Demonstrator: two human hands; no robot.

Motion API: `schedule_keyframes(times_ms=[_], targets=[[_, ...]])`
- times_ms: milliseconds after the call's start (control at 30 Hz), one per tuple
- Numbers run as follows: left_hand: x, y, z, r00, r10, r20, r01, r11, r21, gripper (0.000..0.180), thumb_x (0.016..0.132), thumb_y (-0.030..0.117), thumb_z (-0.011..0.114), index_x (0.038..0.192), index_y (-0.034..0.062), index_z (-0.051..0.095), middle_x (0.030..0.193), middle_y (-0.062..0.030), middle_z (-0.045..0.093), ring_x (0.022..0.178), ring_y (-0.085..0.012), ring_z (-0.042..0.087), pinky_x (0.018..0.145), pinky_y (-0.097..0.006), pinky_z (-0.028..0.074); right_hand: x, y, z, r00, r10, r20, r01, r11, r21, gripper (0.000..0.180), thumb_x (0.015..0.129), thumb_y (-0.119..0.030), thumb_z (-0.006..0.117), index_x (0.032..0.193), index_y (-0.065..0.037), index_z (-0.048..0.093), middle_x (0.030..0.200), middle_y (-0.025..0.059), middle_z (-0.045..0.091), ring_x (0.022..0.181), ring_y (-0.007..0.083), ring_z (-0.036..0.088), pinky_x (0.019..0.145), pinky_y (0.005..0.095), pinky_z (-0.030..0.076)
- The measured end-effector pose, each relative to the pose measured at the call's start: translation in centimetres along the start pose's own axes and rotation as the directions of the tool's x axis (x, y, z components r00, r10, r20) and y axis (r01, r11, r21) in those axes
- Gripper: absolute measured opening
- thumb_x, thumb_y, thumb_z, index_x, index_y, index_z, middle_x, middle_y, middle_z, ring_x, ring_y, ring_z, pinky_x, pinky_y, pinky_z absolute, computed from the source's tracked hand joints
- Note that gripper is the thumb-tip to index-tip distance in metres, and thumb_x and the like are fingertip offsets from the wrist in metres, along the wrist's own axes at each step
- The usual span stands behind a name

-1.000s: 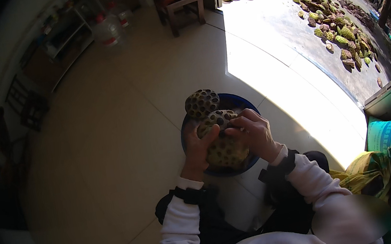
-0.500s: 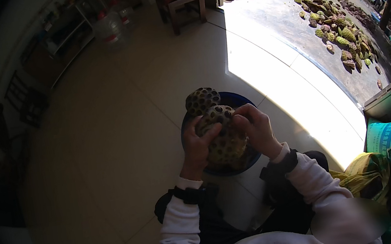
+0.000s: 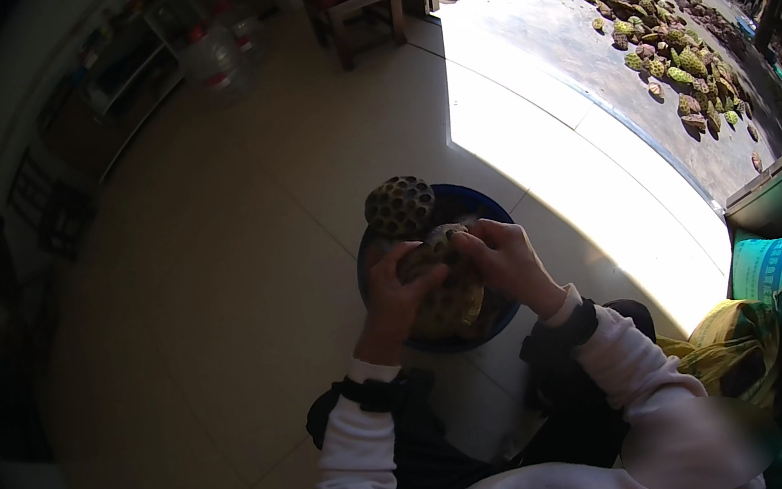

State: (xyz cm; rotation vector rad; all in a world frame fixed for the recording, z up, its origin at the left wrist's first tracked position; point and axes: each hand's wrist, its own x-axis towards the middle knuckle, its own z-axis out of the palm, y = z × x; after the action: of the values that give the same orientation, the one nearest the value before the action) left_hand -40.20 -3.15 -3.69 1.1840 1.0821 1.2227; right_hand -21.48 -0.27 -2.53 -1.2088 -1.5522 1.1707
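Observation:
A lotus seed pod is held between my two hands over a round blue basin. My left hand is closed round its left side, the thumb lying across it. On the right, my right hand has thumb and fingers pinched at the pod's upper edge; what lies between the fingertips is hidden. A second lotus pod, full of dark holes, rests at the basin's far left rim. Under my hands more pod surface shows in the shaded basin.
Many green and brown lotus pods lie on sunlit concrete beyond the doorway. Green sacks and a yellow bag stand at my right. A wooden chair is by the door; large clear bottles stand near a shelf.
The held pod has tipped, so fewer of its holes show now. My right hand has shifted slightly left, and my left fingers have moved round the pod.

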Motion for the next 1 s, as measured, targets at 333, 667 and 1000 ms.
schedule_keyframes(times_ms=[333, 667, 1000], targets=[[0.6, -0.2, -0.1, 0.999, -0.028, -0.017, 0.026, 0.996, -0.085, 0.038, 0.080, 0.003, 0.074, 0.115, 0.0001, 0.061, 0.107, -0.0065, 0.067, 0.098, -0.0151, 0.063, 0.088, -0.030, 0.052, 0.4, -0.6, -1.1, 0.982, 0.134, 0.133, -0.153, 0.977, 0.147, 0.036, 0.094, -0.031, 0.063, 0.081, 0.002, 0.061, 0.062, 0.0068, 0.056, 0.055, 0.0110, 0.052, 0.051, 0.0301, 0.042], [0.1, 1.8, -0.3, 0.992, -0.127, -0.023, 0.123, 0.982, -0.143, 0.034, 0.081, 0.002, 0.069, 0.113, -0.0017, 0.057, 0.106, -0.0094, 0.064, 0.095, -0.0197, 0.065, 0.083, -0.031, 0.055, 0.2, 0.0, -0.8, 0.980, -0.182, 0.078, 0.188, 0.980, -0.070, 0.044, 0.097, -0.040, 0.055, 0.081, 0.001, 0.058, 0.064, 0.0146, 0.058, 0.057, 0.0262, 0.056, 0.056, 0.0385, 0.044], [0.3, 1.0, 0.0, 0.998, -0.064, 0.025, 0.063, 0.997, 0.050, 0.034, 0.084, 0.010, 0.067, 0.115, 0.0001, 0.059, 0.108, -0.0089, 0.061, 0.098, -0.0179, 0.059, 0.085, -0.033, 0.050, -0.1, -0.2, -1.7, 0.965, -0.189, 0.184, 0.214, 0.969, -0.126, 0.032, 0.096, -0.038, 0.056, 0.096, -0.008, 0.065, 0.081, 0.0138, 0.067, 0.076, 0.0324, 0.065, 0.067, 0.0418, 0.049]])
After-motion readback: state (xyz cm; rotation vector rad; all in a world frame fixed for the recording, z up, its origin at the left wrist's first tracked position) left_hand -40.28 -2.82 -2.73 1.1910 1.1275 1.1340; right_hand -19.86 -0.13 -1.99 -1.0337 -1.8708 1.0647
